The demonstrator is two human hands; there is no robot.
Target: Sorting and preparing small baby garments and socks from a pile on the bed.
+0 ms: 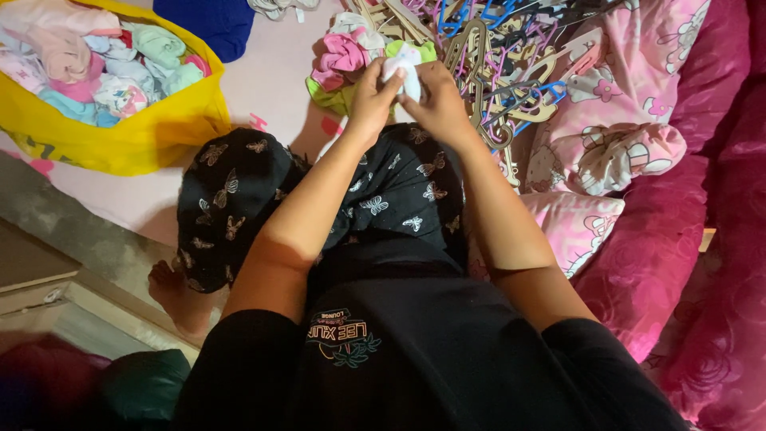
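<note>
White cloth [403, 70] half hidden between both hands [407, 96].

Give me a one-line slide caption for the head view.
Both hands, left and right, hold a small white garment above a pile of hangers.

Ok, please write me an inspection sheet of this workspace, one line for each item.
Surface: pink sheet, mostly covered.
Job's things: small white cloth, held up by both hands; small pile of pink and green garments just beyond it.
Clutter: heap of clothes hangers; pink patterned pillows.
Hands: left hand and right hand both pinch the white cloth.
Cables: nothing seen.
Surroundings: yellow bag full of folded pastel clothes on the left; magenta blanket on the right; blue fabric at the top.
</note>
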